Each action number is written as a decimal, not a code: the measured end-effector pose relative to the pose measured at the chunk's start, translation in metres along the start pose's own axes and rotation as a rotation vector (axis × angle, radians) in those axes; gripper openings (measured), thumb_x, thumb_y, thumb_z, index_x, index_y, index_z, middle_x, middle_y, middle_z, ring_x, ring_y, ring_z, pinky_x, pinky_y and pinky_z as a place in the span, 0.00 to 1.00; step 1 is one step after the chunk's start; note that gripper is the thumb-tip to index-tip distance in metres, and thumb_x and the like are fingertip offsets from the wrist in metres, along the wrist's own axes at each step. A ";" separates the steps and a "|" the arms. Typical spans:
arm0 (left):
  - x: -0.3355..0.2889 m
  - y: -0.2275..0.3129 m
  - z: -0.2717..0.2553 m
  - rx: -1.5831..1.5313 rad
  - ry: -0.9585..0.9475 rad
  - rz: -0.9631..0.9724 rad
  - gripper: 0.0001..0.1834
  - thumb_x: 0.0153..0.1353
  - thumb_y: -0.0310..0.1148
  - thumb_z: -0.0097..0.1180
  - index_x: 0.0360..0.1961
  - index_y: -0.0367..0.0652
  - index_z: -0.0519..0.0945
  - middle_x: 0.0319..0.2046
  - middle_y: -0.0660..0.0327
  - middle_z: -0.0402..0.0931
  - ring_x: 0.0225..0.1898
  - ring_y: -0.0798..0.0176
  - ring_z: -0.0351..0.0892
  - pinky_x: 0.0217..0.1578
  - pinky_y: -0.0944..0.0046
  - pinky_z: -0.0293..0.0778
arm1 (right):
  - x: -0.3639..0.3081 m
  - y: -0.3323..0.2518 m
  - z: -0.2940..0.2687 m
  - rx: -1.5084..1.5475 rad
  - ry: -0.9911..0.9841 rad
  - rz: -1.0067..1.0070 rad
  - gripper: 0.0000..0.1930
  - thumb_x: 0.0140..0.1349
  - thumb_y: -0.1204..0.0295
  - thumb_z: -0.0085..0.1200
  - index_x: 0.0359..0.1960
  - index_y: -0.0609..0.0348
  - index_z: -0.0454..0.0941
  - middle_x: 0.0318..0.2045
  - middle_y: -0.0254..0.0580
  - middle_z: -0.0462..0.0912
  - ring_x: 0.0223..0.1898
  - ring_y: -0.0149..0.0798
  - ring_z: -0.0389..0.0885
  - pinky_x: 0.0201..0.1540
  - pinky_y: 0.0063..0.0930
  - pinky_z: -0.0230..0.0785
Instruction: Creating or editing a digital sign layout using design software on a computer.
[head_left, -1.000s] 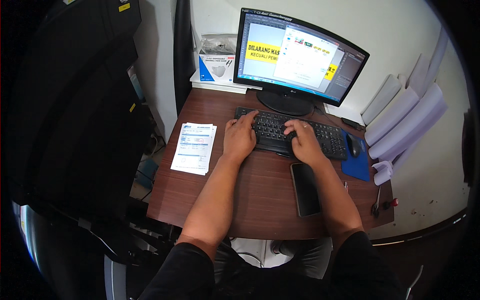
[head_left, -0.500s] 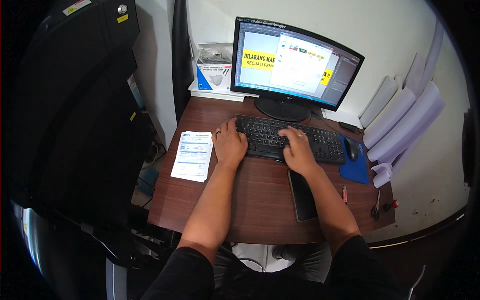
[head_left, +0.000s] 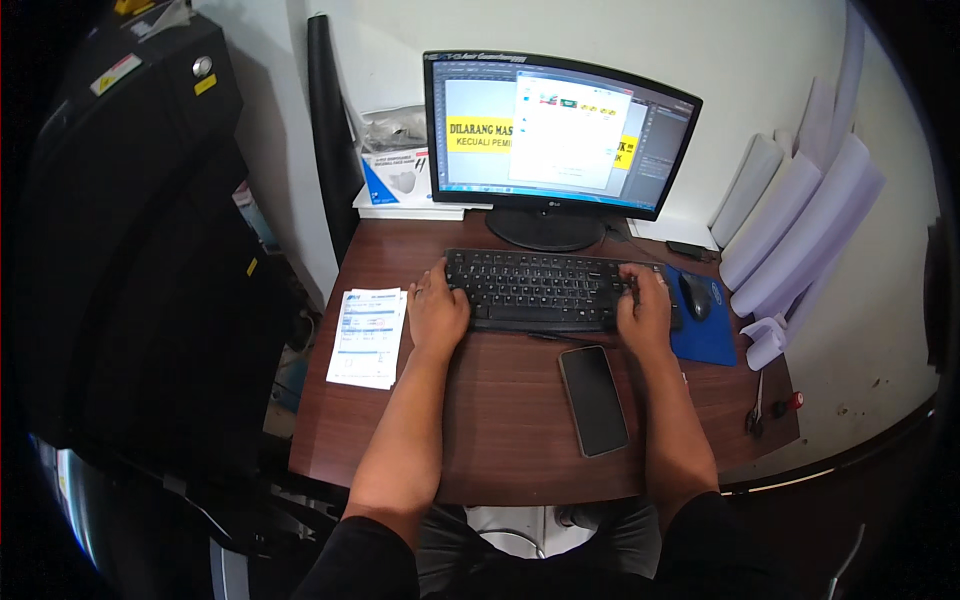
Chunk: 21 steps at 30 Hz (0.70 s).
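A black keyboard [head_left: 535,287] lies across the desk below the monitor [head_left: 478,165]. My left hand [head_left: 438,314] rests at its left end, fingers stretched forward along the edge and holding nothing. Over the keyboard's right part is my right hand [head_left: 646,314], thumb and forefinger apart above the keys and the other fingers bent. On the screen, a white window overlaps a yellow sign layout with black lettering. A black mouse [head_left: 697,295] sits on a blue mouse pad [head_left: 707,347], just right of my right hand.
A dark phone [head_left: 595,402] lies between my forearms. Printed sheets [head_left: 365,342] are stacked left of my left hand. A mask box [head_left: 397,180] stands behind, left of the monitor. Paper rolls [head_left: 775,235] lean at right, near scissors [head_left: 756,412] and a red-topped stamp [head_left: 793,402].
My right hand has shifted right along the keyboard, from the middle keys to the right part. My left hand stays at the left end. The whole view has shifted slightly.
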<state>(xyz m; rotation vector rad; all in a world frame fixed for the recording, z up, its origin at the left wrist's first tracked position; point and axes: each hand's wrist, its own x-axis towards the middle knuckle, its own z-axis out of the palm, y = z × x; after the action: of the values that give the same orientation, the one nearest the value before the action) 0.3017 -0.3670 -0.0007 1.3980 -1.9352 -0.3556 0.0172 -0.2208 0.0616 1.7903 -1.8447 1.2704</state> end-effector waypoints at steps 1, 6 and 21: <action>-0.001 -0.001 0.000 -0.013 -0.007 -0.016 0.30 0.62 0.32 0.48 0.67 0.41 0.67 0.61 0.44 0.75 0.66 0.46 0.71 0.71 0.43 0.55 | 0.000 -0.001 0.001 0.000 0.011 0.007 0.20 0.52 0.83 0.50 0.49 0.60 0.77 0.43 0.49 0.83 0.46 0.53 0.79 0.51 0.44 0.68; 0.001 -0.004 -0.002 -0.065 -0.020 -0.002 0.30 0.61 0.31 0.48 0.66 0.42 0.68 0.60 0.49 0.76 0.64 0.48 0.72 0.71 0.43 0.54 | -0.003 -0.001 0.010 0.092 -0.026 -0.056 0.18 0.52 0.84 0.49 0.45 0.61 0.78 0.39 0.50 0.83 0.44 0.54 0.82 0.48 0.44 0.73; 0.003 -0.002 -0.006 -0.104 -0.077 -0.082 0.30 0.60 0.30 0.48 0.66 0.43 0.70 0.60 0.46 0.75 0.64 0.47 0.72 0.73 0.44 0.51 | -0.007 -0.017 0.015 0.151 -0.156 -0.028 0.13 0.53 0.80 0.50 0.40 0.55 0.81 0.30 0.42 0.82 0.30 0.49 0.83 0.34 0.41 0.75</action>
<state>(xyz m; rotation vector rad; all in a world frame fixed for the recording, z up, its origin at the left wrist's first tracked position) 0.3066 -0.3699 0.0034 1.4165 -1.8956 -0.5480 0.0397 -0.2249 0.0544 2.0402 -1.8387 1.3257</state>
